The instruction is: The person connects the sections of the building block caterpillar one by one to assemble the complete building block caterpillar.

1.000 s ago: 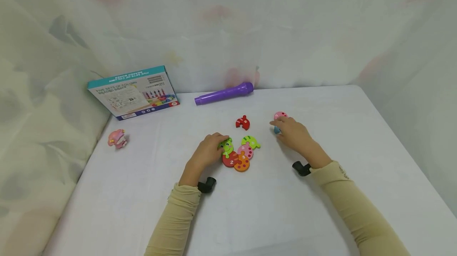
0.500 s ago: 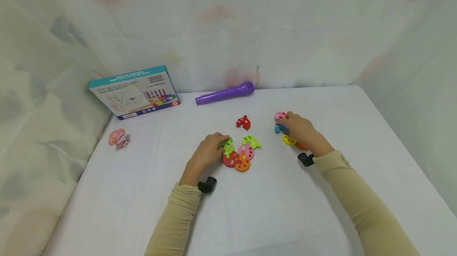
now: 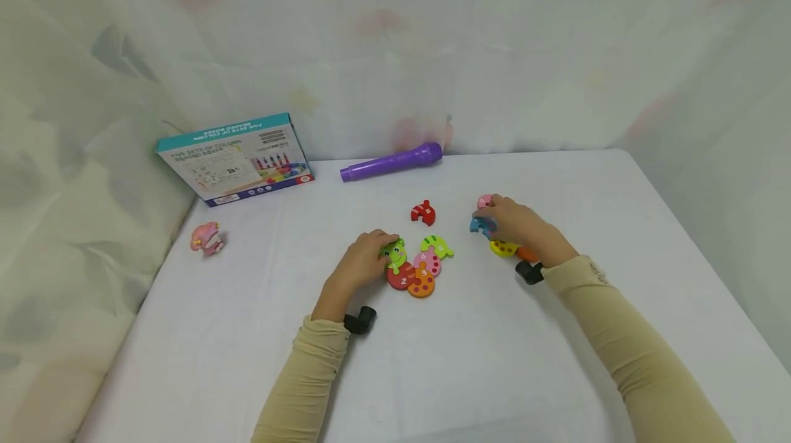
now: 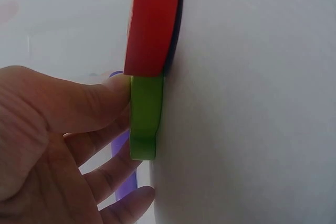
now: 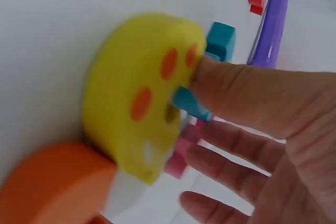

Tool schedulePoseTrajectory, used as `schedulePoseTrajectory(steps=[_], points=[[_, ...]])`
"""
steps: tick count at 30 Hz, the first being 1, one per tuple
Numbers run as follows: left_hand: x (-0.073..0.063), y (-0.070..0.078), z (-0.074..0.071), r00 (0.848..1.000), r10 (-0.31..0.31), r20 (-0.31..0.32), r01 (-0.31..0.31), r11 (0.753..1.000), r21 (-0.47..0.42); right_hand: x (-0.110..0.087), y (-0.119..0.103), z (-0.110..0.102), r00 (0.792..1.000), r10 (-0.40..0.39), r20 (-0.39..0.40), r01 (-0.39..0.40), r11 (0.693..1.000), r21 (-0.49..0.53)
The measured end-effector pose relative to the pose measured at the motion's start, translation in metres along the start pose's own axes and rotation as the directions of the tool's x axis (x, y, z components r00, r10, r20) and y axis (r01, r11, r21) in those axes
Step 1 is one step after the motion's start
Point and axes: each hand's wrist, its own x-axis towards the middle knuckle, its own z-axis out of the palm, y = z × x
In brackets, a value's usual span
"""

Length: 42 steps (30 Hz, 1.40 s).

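Note:
My left hand [image 3: 360,261] holds the green smiling head piece [image 3: 396,255] of a caterpillar puzzle between thumb and fingers. Joined to that head are a red piece [image 3: 402,278] marked 2, an orange piece [image 3: 422,285] marked 3, a pink spotted piece [image 3: 428,263] and a green striped piece [image 3: 436,246]. On the right, my right hand [image 3: 522,224] pinches a blue puzzle piece [image 3: 477,225], partly hidden by the thumb in the right wrist view. Close around that hand lie a pink piece [image 3: 485,201], a yellow spotted piece [image 5: 131,77] and an orange piece [image 5: 63,187].
A red puzzle piece [image 3: 423,213] marked 8 lies alone between the two groups, farther back. Behind it is a purple toy microphone [image 3: 392,163]. A boxed bead set [image 3: 237,163] leans at the back left, with a small pink figurine [image 3: 207,239] in front.
My right hand has come down from over the right-hand pieces, drawn back slightly and taken hold of the blue piece, which has shifted a little left. My left hand stays on the green head.

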Motion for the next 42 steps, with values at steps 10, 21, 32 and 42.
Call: schedulePoseTrajectory(steps=[10, 21, 32, 42], points=[[-0.001, 0.002, -0.001, 1.0, -0.006, 0.003, 0.006, 1.0, 0.0, -0.013, -0.032, 0.009, 0.977, -0.083, -0.196, 0.081, 0.997, -0.018], [0.0, 0.002, -0.002, 1.0, 0.004, 0.003, -0.004, 1.0, 0.009, -0.023, -0.068, 0.031, 0.973, -0.003, -0.232, -0.007, 0.999, -0.043], [0.0, 0.003, -0.002, 1.0, -0.003, 0.007, 0.003, 1.0, 0.009, -0.02, -0.074, 0.041, 0.97, 0.11, -0.217, -0.113, 0.994, -0.005], [0.001, 0.002, -0.001, 1.0, -0.009, 0.016, 0.009, 1.0, 0.003, -0.027, -0.065, 0.034, 0.976, 0.092, -0.198, -0.091, 0.996, 0.011]])
